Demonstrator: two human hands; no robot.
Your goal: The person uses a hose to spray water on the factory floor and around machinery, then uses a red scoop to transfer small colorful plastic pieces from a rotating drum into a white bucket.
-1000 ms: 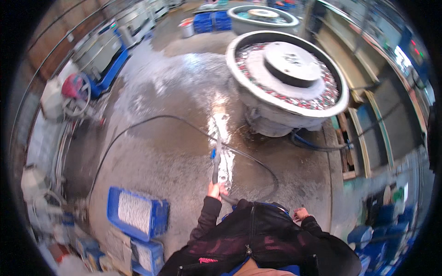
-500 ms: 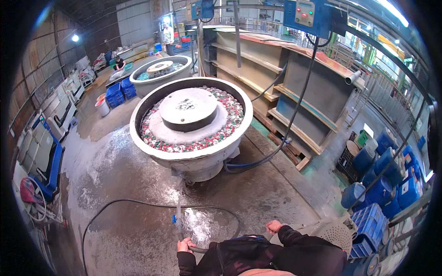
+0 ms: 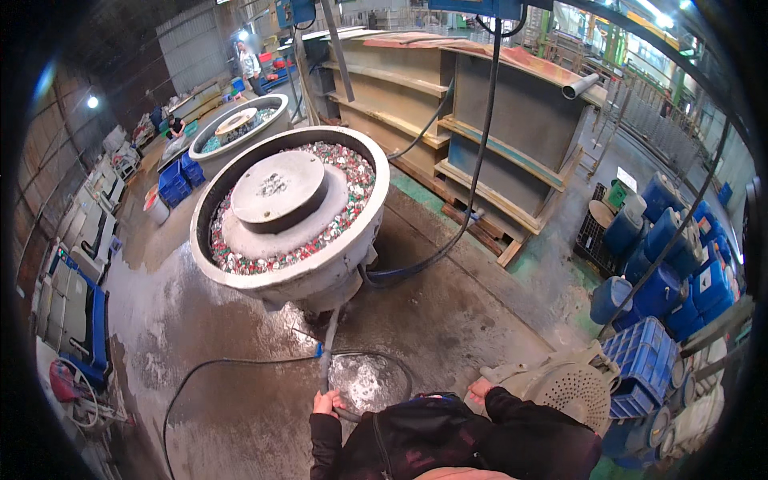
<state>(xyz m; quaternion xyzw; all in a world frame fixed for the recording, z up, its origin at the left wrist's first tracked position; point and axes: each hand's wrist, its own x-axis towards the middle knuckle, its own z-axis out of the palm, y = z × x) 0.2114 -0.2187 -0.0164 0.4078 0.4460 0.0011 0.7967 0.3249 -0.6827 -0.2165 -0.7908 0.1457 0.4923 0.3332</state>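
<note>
My left hand (image 3: 326, 402) is closed around a dark hose (image 3: 350, 414) at the lower middle. Beyond the fingers, a blue valve (image 3: 318, 350) sits on the hose, and a pale stream of water (image 3: 331, 324) runs from it toward the foot of a large round tub (image 3: 210, 268). Small red, green and white pieces (image 3: 352, 168) fill the tub around its raised centre disc (image 3: 278, 189). My right hand (image 3: 480, 390) is curled beside a grey perforated round part (image 3: 572, 394); what its fingers hold, if anything, is hidden.
The hose trails in a loop over the wet floor (image 3: 264, 400). Blue drums (image 3: 658, 292) and a blue crate (image 3: 640, 352) stand at right, a tall wooden-framed panel structure (image 3: 512, 120) behind. A second tub (image 3: 276, 132), blue crates (image 3: 174, 186) and two people are farther off.
The whole view has swung and tilted, so the tub appears farther left. My left hand still grips the hose, and the stream now slants slightly right. My right hand stays by the perforated part.
</note>
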